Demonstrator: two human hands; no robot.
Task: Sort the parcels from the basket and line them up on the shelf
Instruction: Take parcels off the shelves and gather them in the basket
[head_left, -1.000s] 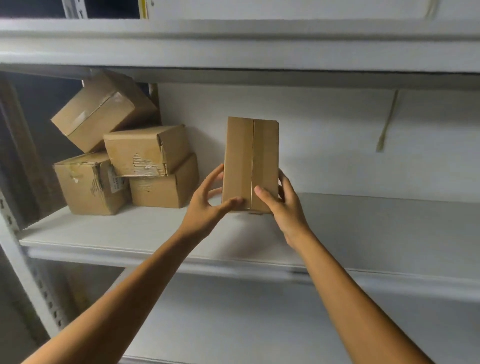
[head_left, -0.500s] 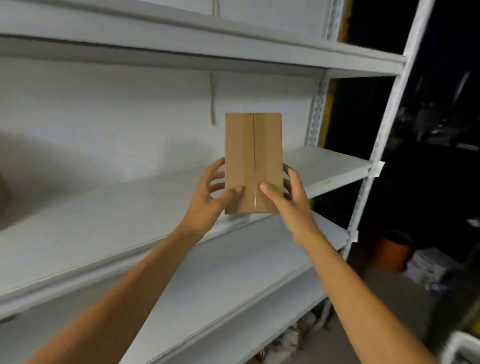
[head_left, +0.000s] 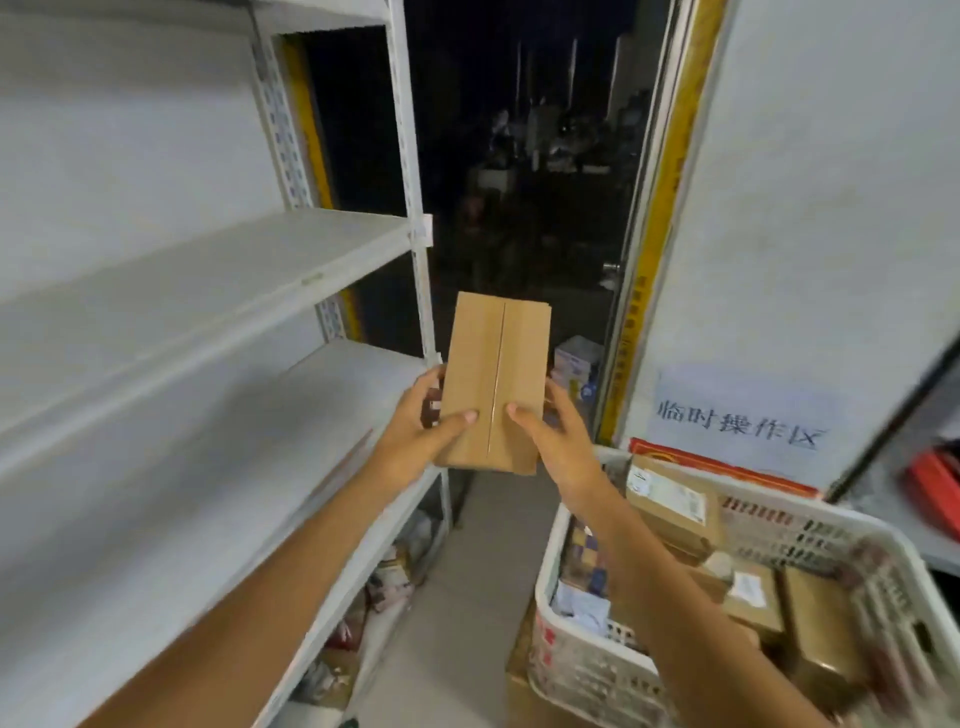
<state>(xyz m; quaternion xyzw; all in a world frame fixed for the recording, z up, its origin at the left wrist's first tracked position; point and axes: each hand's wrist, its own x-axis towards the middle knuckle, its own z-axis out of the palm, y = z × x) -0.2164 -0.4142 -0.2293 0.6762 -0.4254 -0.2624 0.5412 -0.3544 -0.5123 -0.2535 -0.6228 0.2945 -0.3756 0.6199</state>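
Left hand (head_left: 415, 441) and right hand (head_left: 558, 447) both grasping upright cardboard parcel (head_left: 493, 382), held off shelf's (head_left: 208, 280) right end, white basket (head_left: 582, 660) of parcels lower right

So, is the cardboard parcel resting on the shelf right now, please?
No, the left hand and right hand hold the parcel in mid-air, clear of the shelf.

Two hands (head_left: 415, 441) (head_left: 566, 452), one held parcel (head_left: 493, 384), one basket (head_left: 582, 670), three visible parcels (head_left: 670, 504) inside.

I see my left grip (head_left: 415, 441) and right grip (head_left: 558, 449) holding a brown parcel (head_left: 493, 374) upright, thumbs on its front, between the white shelf (head_left: 208, 280) and a basket (head_left: 587, 670) of what look like more parcels (head_left: 670, 504), blurred.
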